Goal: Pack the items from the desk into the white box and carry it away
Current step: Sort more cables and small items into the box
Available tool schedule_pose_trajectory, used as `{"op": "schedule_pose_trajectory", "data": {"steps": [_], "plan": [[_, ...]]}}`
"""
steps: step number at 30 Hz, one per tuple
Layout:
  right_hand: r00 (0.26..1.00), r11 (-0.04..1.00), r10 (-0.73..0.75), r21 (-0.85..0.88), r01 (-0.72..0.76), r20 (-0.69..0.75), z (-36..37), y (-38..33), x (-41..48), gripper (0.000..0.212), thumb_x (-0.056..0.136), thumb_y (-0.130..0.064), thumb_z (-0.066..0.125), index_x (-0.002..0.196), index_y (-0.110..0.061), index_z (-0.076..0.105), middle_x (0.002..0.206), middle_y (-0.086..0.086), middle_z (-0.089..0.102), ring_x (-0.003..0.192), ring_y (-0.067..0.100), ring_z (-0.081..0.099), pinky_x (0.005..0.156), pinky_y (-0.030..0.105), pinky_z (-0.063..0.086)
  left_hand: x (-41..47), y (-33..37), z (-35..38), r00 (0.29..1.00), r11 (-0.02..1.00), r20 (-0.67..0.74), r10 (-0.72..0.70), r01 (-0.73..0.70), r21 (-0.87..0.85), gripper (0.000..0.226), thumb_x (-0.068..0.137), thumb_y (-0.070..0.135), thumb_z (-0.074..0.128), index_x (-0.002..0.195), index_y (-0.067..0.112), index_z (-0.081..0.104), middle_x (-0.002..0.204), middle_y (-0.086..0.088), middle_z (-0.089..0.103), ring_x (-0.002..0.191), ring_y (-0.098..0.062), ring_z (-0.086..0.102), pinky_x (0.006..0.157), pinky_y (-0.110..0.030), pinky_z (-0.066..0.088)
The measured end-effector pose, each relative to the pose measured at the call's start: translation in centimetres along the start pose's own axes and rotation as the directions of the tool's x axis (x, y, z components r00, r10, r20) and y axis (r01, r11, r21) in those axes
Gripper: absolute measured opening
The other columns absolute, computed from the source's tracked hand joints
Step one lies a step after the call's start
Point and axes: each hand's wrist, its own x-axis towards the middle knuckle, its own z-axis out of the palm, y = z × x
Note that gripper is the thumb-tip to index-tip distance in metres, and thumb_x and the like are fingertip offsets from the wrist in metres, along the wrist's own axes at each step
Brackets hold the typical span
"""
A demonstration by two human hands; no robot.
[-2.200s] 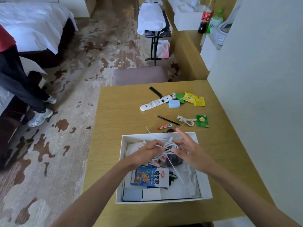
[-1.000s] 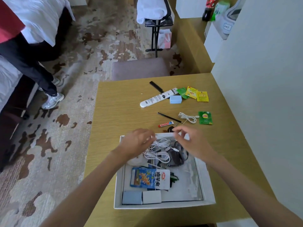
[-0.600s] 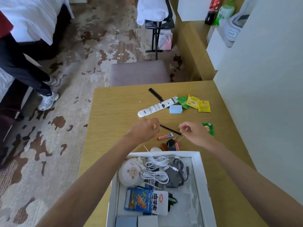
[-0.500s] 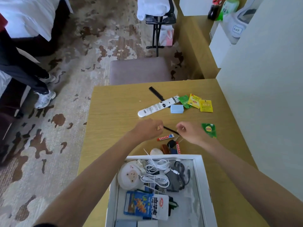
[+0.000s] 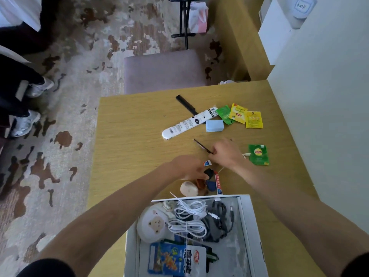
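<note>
We see both of the person's arms uncovered from the wrist up along the whole forearm, and the left hand (image 5: pixel 187 167) and the right hand (image 5: pixel 225 152) are bare as well. At the lower left corner of the view we make out the rounded edge of the left sleeve (image 5: pixel 46 268), black and ending about the elbow. At the lower right corner the right sleeve (image 5: pixel 356 264) shows as a matching dark curved patch. The cloth looks plain to us, its weave and seams too blurred to tell.
</note>
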Motion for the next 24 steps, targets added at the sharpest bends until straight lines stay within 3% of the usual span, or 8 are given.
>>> {"op": "schedule_pose_trajectory", "data": {"steps": [2,4,7,10,13,16,19,24], "plan": [[0.991,0.918,0.133,0.38,-0.11,-0.033,-1.1,0.3,-0.3,0.014,0.082,-0.033,0.067,0.075,-0.021,0.067,0.077,-0.004,0.067,0.078,0.016,0.063,0.072,0.037,0.052,0.8,0.6,0.3,0.998,0.999,-0.039,-0.043,0.044,0.016,0.053,0.089,0.058,0.046,0.078,0.009,0.064,0.065,0.0,0.056,0.06,-0.019,0.05,0.048,-0.026,0.031],[0.967,0.683,0.256,0.708,-0.181,0.0,-2.5,0.6,-0.8,0.007,0.083,-0.028,0.068,0.079,-0.024,0.067,0.077,-0.007,0.067,0.071,0.009,0.064,0.063,0.026,0.048,1.5,1.0,0.6,0.996,0.997,-0.054,-0.077,0.076,-0.012,0.047,0.087,0.054,0.052,0.081,0.01,0.065,0.068,0.0,0.057,0.061,-0.019,0.05,0.046,-0.026,0.03],[0.911,0.465,0.412,0.864,-0.194,-0.017,-3.9,1.8,-2.6,0.005,0.081,-0.027,0.07,0.078,-0.029,0.067,0.079,-0.013,0.068,0.075,-0.002,0.061,0.065,0.019,0.04,2.0,0.9,1.4,0.994,0.978,-0.032,-0.108,0.1,-0.184,0.032,0.086,0.04,0.059,0.066,0.015,0.055,0.063,-0.001,0.049,0.055,-0.018,0.042,0.048,-0.027,0.027],[0.84,0.328,0.54,0.905,-0.271,0.056,-3.5,2.9,-4.9,0.024,0.077,-0.032,0.074,0.096,-0.018,0.071,0.093,-0.005,0.069,0.087,0.008,0.062,0.067,0.022,0.04,1.9,0.7,2.2,0.99,0.941,0.008,-0.139,0.135,-0.309,0.044,0.087,0.038,0.059,0.053,0.017,0.04,0.055,-0.003,0.04,0.05,-0.017,0.034,0.052,-0.03,0.025],[0.841,0.335,0.538,0.901,-0.276,0.058,-2.7,3.4,-7.5,0.027,0.081,-0.03,0.072,0.1,-0.011,0.072,0.097,-0.001,0.07,0.091,0.014,0.063,0.071,0.023,0.041,1.9,0.8,2.4,0.988,0.931,0.04,-0.148,0.153,-0.332,0.046,0.087,0.039,0.06,0.052,0.016,0.042,0.055,-0.002,0.039,0.05,-0.015,0.034,0.052,-0.03,0.025],[0.852,0.347,0.522,0.904,-0.25,0.035,-2.8,3.2,-9.9,0.006,0.084,-0.028,0.069,0.084,-0.022,0.072,0.082,-0.01,0.069,0.081,0.007,0.062,0.064,0.019,0.037,1.6,1.2,2.4,0.984,0.922,0.028,-0.174,0.173,-0.347,0.042,0.083,0.033,0.063,0.049,0.017,0.043,0.053,-0.002,0.039,0.05,-0.015,0.034,0.05,-0.029,0.025],[0.864,0.34,0.503,0.912,-0.228,0.028,-3.1,2.8,-12.1,0.007,0.084,-0.026,0.069,0.077,-0.028,0.068,0.079,-0.013,0.069,0.077,0.001,0.062,0.063,0.017,0.039,1.0,1.7,2.2,0.976,0.889,0.013,-0.217,0.203,-0.41,0.026,0.083,0.029,0.059,0.06,0.019,0.054,0.061,0.0,0.051,0.057,-0.014,0.044,0.054,-0.026,0.033],[0.907,0.396,0.418,0.908,-0.14,-0.042,-4.5,2.0,-15.6,0.004,0.085,-0.024,0.069,0.09,-0.023,0.07,0.087,-0.012,0.07,0.069,-0.013,0.061,0.059,0.008,0.041,-2.1,2.0,0.3,0.951,0.819,-0.235,-0.199,0.03,-0.574,0.025,0.094,0.025,0.05,0.075,0.012,0.059,0.078,-0.001,0.056,0.072,-0.015,0.05,0.064,-0.027,0.038]]}}
